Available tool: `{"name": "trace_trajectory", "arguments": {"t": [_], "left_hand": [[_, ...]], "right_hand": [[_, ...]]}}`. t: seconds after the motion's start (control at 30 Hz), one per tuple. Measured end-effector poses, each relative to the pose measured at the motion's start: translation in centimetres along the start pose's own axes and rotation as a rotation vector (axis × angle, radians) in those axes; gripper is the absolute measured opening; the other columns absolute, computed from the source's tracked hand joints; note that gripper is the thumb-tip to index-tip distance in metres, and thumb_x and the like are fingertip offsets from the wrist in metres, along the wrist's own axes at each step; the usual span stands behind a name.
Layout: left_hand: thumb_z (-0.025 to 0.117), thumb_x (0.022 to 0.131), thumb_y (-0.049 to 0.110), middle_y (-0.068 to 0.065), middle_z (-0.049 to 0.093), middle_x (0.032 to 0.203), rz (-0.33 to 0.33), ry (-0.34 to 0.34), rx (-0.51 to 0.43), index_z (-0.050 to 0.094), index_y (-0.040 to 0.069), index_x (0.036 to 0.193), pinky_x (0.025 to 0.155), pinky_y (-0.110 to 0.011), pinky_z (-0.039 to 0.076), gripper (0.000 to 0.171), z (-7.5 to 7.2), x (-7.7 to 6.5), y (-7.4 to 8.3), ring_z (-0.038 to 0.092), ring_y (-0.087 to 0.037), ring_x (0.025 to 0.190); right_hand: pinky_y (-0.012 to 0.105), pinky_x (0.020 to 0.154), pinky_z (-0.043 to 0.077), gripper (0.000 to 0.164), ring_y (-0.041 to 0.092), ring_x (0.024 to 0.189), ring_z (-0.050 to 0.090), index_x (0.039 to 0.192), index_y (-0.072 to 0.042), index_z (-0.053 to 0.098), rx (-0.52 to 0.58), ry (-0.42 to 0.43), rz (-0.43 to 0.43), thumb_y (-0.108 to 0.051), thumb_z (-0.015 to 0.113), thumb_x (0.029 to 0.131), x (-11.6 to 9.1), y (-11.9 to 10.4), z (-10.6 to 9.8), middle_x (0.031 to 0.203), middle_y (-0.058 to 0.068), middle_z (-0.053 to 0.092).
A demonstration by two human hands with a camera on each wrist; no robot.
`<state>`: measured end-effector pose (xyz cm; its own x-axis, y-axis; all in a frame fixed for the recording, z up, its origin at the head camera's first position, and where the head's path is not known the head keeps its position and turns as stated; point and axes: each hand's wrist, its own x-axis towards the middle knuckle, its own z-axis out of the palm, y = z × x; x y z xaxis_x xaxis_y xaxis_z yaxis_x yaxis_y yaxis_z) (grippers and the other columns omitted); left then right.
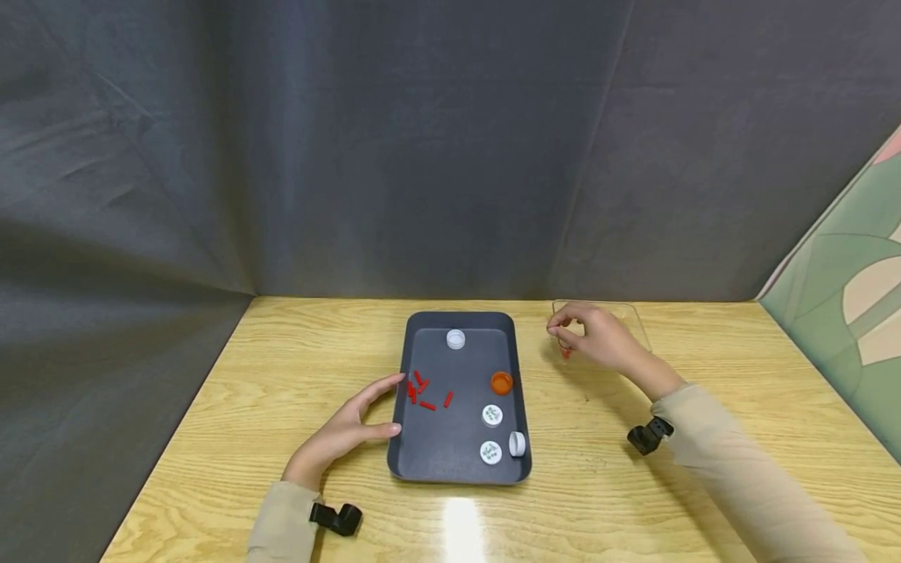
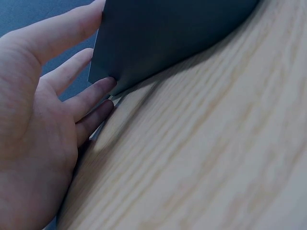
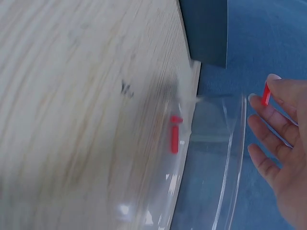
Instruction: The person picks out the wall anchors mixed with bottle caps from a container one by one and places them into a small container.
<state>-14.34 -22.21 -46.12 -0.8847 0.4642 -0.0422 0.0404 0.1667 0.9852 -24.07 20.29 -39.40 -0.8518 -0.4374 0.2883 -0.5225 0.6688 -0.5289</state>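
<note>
Nearest, at lower left, a beige sleeve [image 1: 281, 522] leads to the left hand [image 1: 345, 426], spread wide against the dark tray [image 1: 450, 446]. At centre, this holds loose red sticks [image 1: 448, 399], white caps [image 1: 490, 452] and an orange cap [image 1: 502, 382]. Right of centre, the right hand [image 1: 598, 336] pinches one red stick [image 3: 266, 94] beside a clear box [image 1: 631, 319]; two more red sticks [image 3: 174, 139] appear inside. Work seems partway, with sticks in both places.

Long beige sleeves [image 1: 746, 473] and black wrist cameras [image 1: 348, 520]
The cloth is plain; a dark band [image 1: 323, 514] holds each small, stubby camera at the cuff [image 1: 296, 495].
</note>
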Motion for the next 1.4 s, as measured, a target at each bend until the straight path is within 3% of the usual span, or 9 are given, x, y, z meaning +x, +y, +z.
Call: {"name": "trace_trajectory", "arguments": {"t": [0.63,0.9,1.4], "left_hand": [[0.076,0.088,0.012,-0.006,0.028,0.160,-0.041,0.007,-0.004,0.038,0.019,0.153,0.117,-0.057,0.012,0.076,0.1,0.0,0.0,0.018,-0.028,0.148],[0.075,0.088,0.011,-0.007,0.028,0.160,-0.046,0.008,-0.010,0.039,0.019,0.153,0.117,-0.057,0.013,0.075,0.1,-0.1,0.3,0.017,-0.029,0.148],[0.075,0.089,0.010,-0.006,0.028,0.160,-0.045,0.005,-0.017,0.038,0.017,0.154,0.117,-0.057,0.013,0.075,0.1,0.0,0.3,0.017,-0.029,0.148]], "right_hand": [[0.042,0.074,0.046,0.007,0.020,0.087,0.061,0.099,-0.009,0.073,-0.092,-0.049,0.095,-0.012,0.069,0.094,-2.3,2.4,-1.5,0.094,0.002,0.068],[0.044,0.076,0.046,0.009,0.022,0.087,0.061,0.099,-0.008,0.074,-0.092,-0.041,0.121,-0.014,0.068,0.095,-2.7,3.5,-1.8,0.094,0.004,0.069],[0.042,0.070,0.047,0.014,0.023,0.086,0.061,0.105,-0.005,0.073,-0.104,-0.083,0.136,-0.014,0.068,0.096,-2.9,3.6,-2.2,0.096,0.004,0.069]]}}
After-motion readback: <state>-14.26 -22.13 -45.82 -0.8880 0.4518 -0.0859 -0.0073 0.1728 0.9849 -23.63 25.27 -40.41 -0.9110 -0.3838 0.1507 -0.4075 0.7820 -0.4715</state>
